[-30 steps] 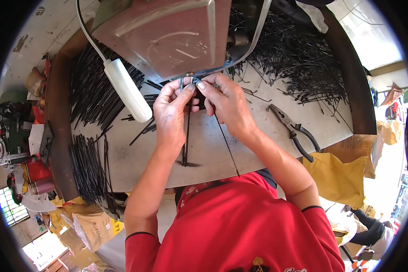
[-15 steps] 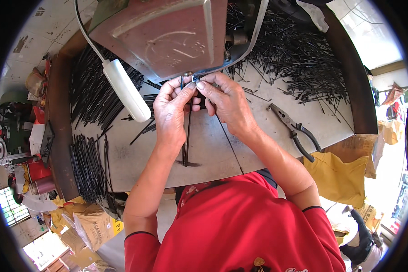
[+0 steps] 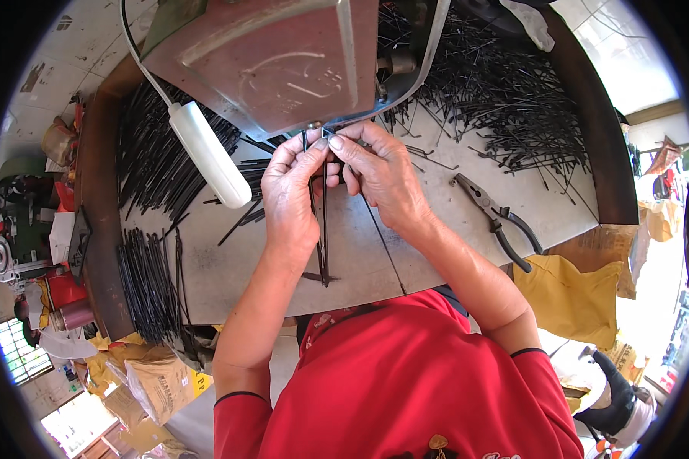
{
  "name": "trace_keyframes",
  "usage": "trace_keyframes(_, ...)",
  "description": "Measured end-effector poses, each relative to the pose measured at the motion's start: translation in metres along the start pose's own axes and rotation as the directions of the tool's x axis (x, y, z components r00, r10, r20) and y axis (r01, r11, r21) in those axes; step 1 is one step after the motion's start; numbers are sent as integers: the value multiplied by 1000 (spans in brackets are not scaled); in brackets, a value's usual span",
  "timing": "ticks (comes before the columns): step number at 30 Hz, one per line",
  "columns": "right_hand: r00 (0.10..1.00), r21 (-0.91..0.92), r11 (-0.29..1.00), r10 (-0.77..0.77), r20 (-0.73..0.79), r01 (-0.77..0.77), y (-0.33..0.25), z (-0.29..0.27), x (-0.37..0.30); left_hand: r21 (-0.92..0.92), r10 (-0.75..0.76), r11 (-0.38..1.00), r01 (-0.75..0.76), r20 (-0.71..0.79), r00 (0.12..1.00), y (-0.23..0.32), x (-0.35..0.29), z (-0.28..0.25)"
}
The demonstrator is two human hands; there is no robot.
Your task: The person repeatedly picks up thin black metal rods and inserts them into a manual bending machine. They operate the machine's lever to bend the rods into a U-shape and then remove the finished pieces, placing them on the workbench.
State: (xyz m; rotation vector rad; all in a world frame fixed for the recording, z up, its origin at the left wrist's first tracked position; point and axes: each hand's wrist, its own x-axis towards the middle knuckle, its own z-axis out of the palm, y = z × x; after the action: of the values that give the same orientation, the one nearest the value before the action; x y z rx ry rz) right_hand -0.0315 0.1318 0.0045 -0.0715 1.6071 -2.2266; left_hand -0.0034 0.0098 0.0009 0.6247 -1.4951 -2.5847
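Observation:
Close together under the front edge of a reddish-brown machine housing (image 3: 283, 73), both my hands have their fingers pinched. My left hand (image 3: 291, 180) grips a pair of thin black metal rods (image 3: 324, 245) that hang toward the table's front edge. In my right hand (image 3: 383, 172) is another thin black rod (image 3: 383, 237), slanting down to the right from under the palm. Thumbs and forefingers meet at the rods' upper ends, right below a small metal knob on the machine; the exact contact is hidden by the fingers.
A white tube lamp (image 3: 210, 157) on a cable hangs left of my hands. Black-handled pliers (image 3: 494, 218) lie to the right. Piles of black rods (image 3: 164, 161) cover the table's left, and tangled bent rods (image 3: 505, 99) its far right. Brown raised edging (image 3: 601, 145) borders the grey tabletop (image 3: 452, 252).
The lower ends of the rods in my left hand have swung slightly right. The right-hand rod's end has shifted a little left. Both hands stay pinched at the same place.

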Motion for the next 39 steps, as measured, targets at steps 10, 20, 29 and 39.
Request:
trace_keyframes(10, 998, -71, 996, 54, 41, -51, -6, -10, 10, 149, -42, 988, 39, 18, 999, 13, 5, -4)
trace_keyframes(20, 999, -210, 978, 13, 34, -5, -9, -7, 8, 92, -68, 994, 65, 35, 997, 8, 6, -8)
trace_keyframes(29, 991, -357, 934, 75, 114, -30, -14, -17, 19, 145, -79, 987, 74, 30, 996, 11, 9, -7)
trace_keyframes(39, 987, -110, 982, 157, 45, -152, -2, -20, -12, 148, -18, 989, 10, 54, 998, -5, -21, -5)
